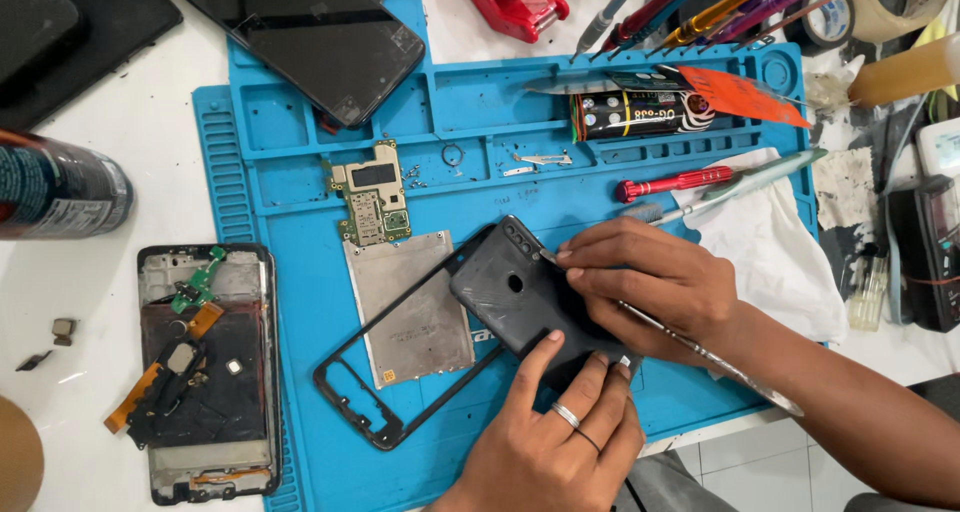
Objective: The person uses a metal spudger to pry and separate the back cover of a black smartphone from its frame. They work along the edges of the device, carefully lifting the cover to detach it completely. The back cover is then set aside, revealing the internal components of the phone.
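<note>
Both hands work on a dark phone back cover [520,297] lying near the middle of a blue repair mat [290,182]. The left hand [555,437], at the near edge with rings on two fingers, is spread open and presses down: its thumb lies on the cover and its fingertips pin the cover's near right corner. The right hand [650,287] comes in from the right, fingers curled shut around a thin metal pry tool [700,352], whose tip meets the cover's far edge close to the camera cluster; the tool's long shaft runs back under the wrist toward the near right.

The mat covers most of the white table [130,122]. Off its near left side lies an opened phone chassis [205,372] with orange flex cables and a green board showing. On the mat's far left rests a black phone [330,37], screen up. Left of the cover, a black plastic mid-frame [395,387] rings a bare metal shield plate [410,307], and the cover overlaps the frame's right part. To the right, a white cloth [775,247] lies partly on the mat. A spray can [60,187] lies at the table's far left. Farther off sit a black battery [645,112], a green motherboard [372,194], and a red-handled screwdriver [675,183].
</note>
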